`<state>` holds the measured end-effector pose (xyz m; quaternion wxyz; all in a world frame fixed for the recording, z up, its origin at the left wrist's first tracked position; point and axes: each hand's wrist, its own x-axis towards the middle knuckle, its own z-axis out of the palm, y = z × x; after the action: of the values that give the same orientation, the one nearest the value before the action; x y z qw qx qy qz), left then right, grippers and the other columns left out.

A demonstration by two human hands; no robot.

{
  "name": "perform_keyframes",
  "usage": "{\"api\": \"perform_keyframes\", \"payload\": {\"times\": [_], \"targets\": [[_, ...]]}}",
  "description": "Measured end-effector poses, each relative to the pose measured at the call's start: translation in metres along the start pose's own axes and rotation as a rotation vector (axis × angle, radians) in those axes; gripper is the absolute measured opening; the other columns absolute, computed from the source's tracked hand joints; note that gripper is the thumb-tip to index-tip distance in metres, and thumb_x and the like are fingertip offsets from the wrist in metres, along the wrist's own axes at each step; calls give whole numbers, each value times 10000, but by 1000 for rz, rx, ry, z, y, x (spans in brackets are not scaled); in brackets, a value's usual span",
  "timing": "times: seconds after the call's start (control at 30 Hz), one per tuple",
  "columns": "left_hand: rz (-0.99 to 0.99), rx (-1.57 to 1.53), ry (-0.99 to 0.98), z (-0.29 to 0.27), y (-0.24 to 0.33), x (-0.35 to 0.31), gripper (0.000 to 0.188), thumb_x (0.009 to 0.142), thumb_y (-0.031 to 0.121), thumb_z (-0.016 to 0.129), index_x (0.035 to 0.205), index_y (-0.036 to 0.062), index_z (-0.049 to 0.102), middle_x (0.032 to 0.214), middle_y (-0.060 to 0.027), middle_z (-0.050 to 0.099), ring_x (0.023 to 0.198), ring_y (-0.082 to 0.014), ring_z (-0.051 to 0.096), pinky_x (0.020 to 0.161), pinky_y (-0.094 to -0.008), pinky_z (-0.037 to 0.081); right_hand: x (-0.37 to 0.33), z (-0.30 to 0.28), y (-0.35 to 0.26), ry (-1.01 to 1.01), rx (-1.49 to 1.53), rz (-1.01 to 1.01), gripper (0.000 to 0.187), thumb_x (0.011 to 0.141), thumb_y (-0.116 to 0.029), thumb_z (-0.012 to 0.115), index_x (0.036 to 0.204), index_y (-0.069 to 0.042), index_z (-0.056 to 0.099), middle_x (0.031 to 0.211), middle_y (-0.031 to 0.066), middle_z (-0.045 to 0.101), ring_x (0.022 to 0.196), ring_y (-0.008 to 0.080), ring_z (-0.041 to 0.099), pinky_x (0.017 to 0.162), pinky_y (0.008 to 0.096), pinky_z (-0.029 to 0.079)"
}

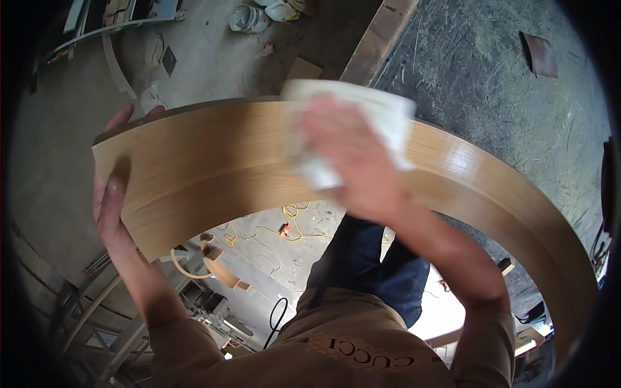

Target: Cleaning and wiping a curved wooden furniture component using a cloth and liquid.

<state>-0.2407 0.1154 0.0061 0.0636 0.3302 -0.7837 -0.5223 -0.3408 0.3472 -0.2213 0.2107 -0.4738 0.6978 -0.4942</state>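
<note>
A broad curved wooden piece, light brown with a lengthwise step in its face, arches across the view from the left and down the right side. My left hand grips its left end, thumb on the near face and fingertips over the far edge. On the upper middle of the curve, my right hand presses a white sheet against the wood. Motion blurs that hand and the sheet; whether the sheet is cloth or paper is unclear. To the right, the wood's surface shines under the light.
A scuffed dark tabletop with a wooden edge lies beyond the curve, a reddish-brown sheet on it. A bucket stands on the floor at the back. Below the arch are a yellow cord and smaller curved wooden parts.
</note>
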Motion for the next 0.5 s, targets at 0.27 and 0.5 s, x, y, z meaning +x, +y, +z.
{"api": "perform_keyframes", "payload": {"times": [0.27, 0.5], "targets": [[-24, -7, 77, -5, -14, -14, 895, 988, 558, 615, 1606, -37, 359, 1532, -320, 522, 1413, -380, 549, 1202, -458, 416, -53, -23, 43, -135, -203, 102, 1062, 707, -166, 903, 1642, -105, 404, 1723, 121, 384, 1624, 290, 301, 1328, 522, 225], [-20, -12, 97, 0, -8, -6, 1056, 951, 756, 596, 1603, -42, 361, 1513, -333, 537, 1391, -384, 565, 1191, -470, 423, -24, -8, 15, -63, -84, 60, 1113, 626, -48, 863, 1634, -68, 393, 1716, 152, 384, 1636, 313, 265, 1332, 539, 196]]}}
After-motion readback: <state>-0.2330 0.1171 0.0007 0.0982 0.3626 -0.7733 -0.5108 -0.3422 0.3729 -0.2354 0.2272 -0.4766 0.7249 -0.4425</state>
